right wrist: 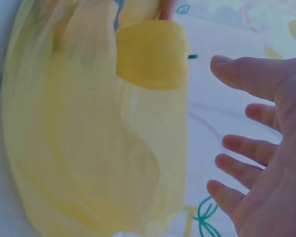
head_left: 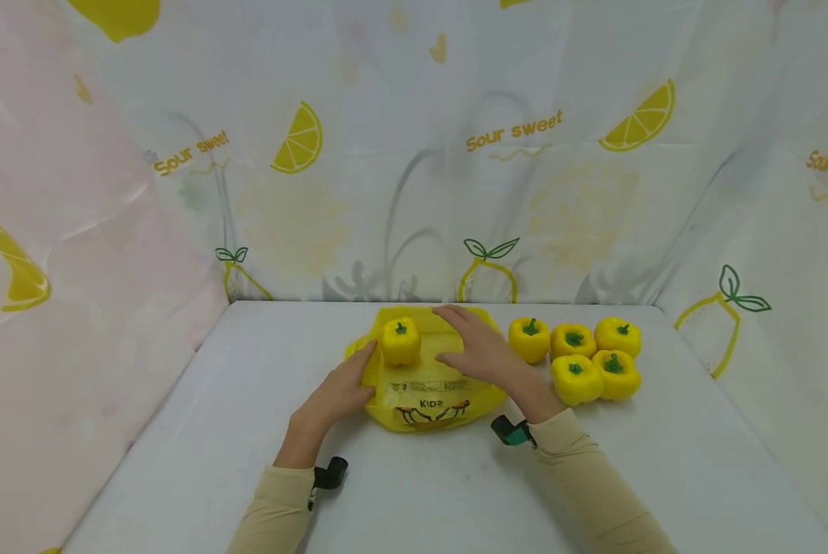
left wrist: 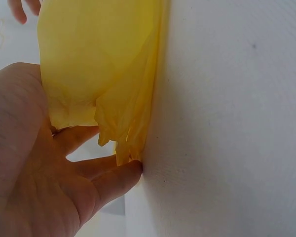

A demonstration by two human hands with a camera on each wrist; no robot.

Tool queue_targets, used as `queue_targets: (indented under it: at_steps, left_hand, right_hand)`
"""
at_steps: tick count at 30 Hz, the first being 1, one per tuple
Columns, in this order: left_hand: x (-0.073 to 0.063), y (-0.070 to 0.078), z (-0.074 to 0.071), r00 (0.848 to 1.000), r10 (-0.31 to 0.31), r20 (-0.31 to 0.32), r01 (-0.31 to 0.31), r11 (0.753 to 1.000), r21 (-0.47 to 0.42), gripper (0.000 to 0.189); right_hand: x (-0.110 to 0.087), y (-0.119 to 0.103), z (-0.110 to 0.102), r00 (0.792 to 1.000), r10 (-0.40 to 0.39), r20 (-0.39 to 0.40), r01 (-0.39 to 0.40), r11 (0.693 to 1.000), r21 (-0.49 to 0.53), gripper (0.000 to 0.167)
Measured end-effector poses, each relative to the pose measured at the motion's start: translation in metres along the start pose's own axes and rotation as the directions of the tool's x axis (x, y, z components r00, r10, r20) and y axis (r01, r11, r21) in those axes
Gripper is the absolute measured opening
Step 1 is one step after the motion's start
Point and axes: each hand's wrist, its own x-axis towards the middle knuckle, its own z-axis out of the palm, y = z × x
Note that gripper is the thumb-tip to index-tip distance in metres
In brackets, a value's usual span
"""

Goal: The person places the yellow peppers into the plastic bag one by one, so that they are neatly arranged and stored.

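Note:
A yellow plastic bag (head_left: 449, 396) with "KIDS" and dark line drawings printed on it rests on the white table. One yellow bell pepper (head_left: 401, 342), green stem upward, sits at the bag's left part; the right wrist view has that pepper (right wrist: 153, 54) showing above the bag's edge. At the bag's left side, my left hand (head_left: 341, 388) touches the plastic with loosely extended fingers. In the left wrist view, fingertips (left wrist: 126, 175) lie by the crumpled bottom corner of the bag. My right hand (head_left: 486, 350) hovers over the bag's right side, fingers spread, holding nothing.
To the right of the bag stand several yellow bell peppers (head_left: 576, 378) in a close group, one of them (head_left: 529, 340) near my right wrist. Behind the table (head_left: 199, 431) hangs a white curtain (head_left: 386, 200) with lemon prints, which also runs along both sides.

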Motion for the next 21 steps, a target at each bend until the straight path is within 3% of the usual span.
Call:
queue_targets:
  at_steps: [13,21]
  left_hand:
    - [0.004,-0.004,0.004,1.0,-0.005,0.004,0.005,1.0,-0.002,0.081]
    - [0.004,-0.003,0.004,1.0,-0.018,0.006,0.018,1.0,0.005,0.081]
  right_hand:
    - [-0.052,0.034,-0.027,0.997,0.059,-0.048,-0.06,0.998,-0.026,0.075]
    - [-0.081,0.055,-0.038,0.983,0.171,-0.064,-0.175,0.983,-0.055,0.073]
